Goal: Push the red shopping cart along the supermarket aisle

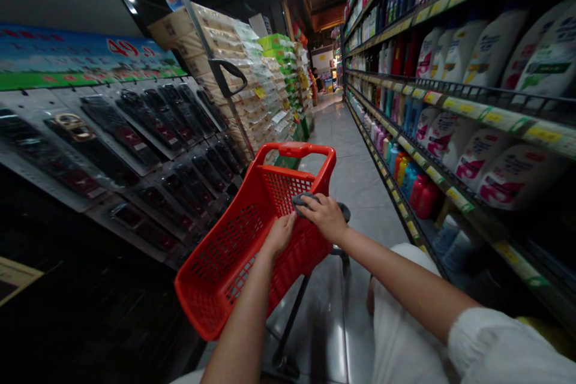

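A red plastic shopping basket (pixel 234 252) on a wheeled frame stands tilted in a shop aisle in front of me, and I see nothing inside it. My left hand (pixel 279 233) is closed on the basket's near rim. My right hand (pixel 324 215) grips the grey pull handle (pixel 302 200) just above that rim, fingers curled over it. The basket's red carry handle (pixel 297 150) stands up at its far end.
Shelves of bottles (pixel 454 108) run along the right. A display of dark packaged goods (pixel 135 144) and stacked boxes (pixel 252 84) lines the left. The tiled aisle floor (pixel 355 168) runs ahead to a lit area with a distant person (pixel 318 79).
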Available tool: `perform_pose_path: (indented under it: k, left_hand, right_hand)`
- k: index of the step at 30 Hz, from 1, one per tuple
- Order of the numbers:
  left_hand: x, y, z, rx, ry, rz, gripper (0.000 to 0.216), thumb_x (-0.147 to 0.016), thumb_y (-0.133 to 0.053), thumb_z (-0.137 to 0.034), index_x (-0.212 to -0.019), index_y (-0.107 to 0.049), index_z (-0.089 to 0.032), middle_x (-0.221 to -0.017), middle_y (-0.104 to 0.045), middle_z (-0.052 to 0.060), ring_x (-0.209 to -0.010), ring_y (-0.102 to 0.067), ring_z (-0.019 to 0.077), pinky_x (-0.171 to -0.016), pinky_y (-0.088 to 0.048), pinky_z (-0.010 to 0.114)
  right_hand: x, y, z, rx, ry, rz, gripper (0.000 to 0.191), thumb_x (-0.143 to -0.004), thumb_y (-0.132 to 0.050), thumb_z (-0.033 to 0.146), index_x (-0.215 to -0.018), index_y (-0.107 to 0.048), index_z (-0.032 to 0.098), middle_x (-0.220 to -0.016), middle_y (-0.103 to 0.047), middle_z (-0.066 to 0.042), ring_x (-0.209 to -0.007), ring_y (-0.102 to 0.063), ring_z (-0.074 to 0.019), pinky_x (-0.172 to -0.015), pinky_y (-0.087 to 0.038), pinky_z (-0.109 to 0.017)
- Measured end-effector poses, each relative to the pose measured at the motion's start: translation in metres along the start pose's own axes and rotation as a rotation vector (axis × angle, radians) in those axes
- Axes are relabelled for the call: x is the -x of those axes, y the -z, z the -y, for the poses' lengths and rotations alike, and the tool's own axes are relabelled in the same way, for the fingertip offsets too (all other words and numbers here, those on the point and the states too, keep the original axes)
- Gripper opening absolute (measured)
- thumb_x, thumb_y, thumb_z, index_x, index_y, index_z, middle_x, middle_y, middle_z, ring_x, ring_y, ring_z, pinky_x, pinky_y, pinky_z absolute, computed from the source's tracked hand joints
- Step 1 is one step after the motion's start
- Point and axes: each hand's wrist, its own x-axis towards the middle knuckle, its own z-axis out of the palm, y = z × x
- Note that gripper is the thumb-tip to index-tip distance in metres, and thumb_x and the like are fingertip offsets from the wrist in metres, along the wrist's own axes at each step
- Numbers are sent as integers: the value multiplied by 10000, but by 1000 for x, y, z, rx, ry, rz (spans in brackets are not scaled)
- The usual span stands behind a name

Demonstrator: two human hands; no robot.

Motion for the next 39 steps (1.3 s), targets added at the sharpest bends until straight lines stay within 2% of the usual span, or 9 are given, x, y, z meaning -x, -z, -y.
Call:
perform_pose_path:
  k: [5, 8, 14, 19, 22, 26, 31, 36, 39]
  left_hand:
    - [3, 0, 1, -55, 34, -11, 531, -905, -324, -554, -678, -593, -156, -662, -589, 40, -671, -539, 180, -630, -412, 273]
    - [1, 0, 1, -45, 32, -11, 539, -904, -317, -556, -672, -589, -153, -663, -587, 38, -661, -540, 179, -634, -417, 279]
    - [-4, 2, 4, 93, 8, -6, 551, -903, -305, -525, -760, -665, -133, -758, -682, 81, -807, -607, 223, -775, -477, 327]
    - [1, 3, 0, 49, 12, -13, 579, -916, -277, -562, -746, -654, -156, -715, -669, 72, -831, -611, 232, -791, -473, 329]
    - [4, 3, -3, 2, 34, -13, 597, -915, -243, -595, -657, -577, -173, -653, -608, 51, -714, -585, 213, -703, -454, 309]
    - [3, 3, -5, 4, 14, -11, 587, -896, -274, -626, -678, -577, -173, -706, -626, 58, -752, -588, 218, -726, -451, 299]
    - [2, 3, -6, 38, 14, 9, 576, -877, -352, -638, -755, -634, -151, -762, -663, 73, -823, -591, 231, -765, -466, 301]
    - [1, 4, -2, 92, 17, 17, 582, -854, -403, -648, -764, -651, -129, -742, -652, 64, -768, -580, 212, -714, -468, 292]
    - [0, 5, -1, 130, 27, 22, 602, -830, -430, -672, -754, -660, -120, -736, -653, 63, -739, -576, 200, -689, -466, 283]
  right_hand:
    - [-18, 14, -30, 15, -175, -46, 359, -992, -402, 254, -1281, -592, 348, -1425, -525, 13, -1146, -427, -258, -827, -372, -379]
    - [-18, 12, -24, 5, -278, -57, 385, -984, -401, 226, -1305, -575, 348, -1453, -496, 6, -1150, -424, -264, -835, -380, -385]
    - [11, -11, 24, -94, -78, -16, 421, -984, -395, 222, -1342, -532, 394, -1469, -482, 32, -1146, -454, -239, -824, -413, -377]
    - [11, -10, 5, -142, -96, -57, 463, -950, -432, 174, -1334, -546, 406, -1455, -497, 34, -1148, -463, -241, -871, -432, -396]
    - [-8, -7, -29, -241, -275, -183, 542, -864, -475, 79, -1309, -585, 368, -1439, -507, 10, -1149, -475, -243, -948, -426, -404]
    - [-45, -12, -65, -489, -574, -533, 539, -823, -462, 95, -1332, -572, 233, -1361, -521, -92, -1213, -483, -237, -1044, -399, -403]
    - [-60, -44, -52, -564, -662, -716, 476, -912, -429, 268, -1378, -488, 186, -1387, -452, -146, -1302, -441, -214, -1077, -384, -380]
    - [-8, -109, -4, -696, -802, -710, 530, -901, -392, 251, -1425, -408, 173, -1397, -423, -169, -1326, -418, -229, -1089, -376, -435]
    - [11, -128, 10, -820, -913, -658, 581, -840, -415, 207, -1420, -422, 167, -1330, -455, -173, -1301, -428, -253, -1085, -370, -476]
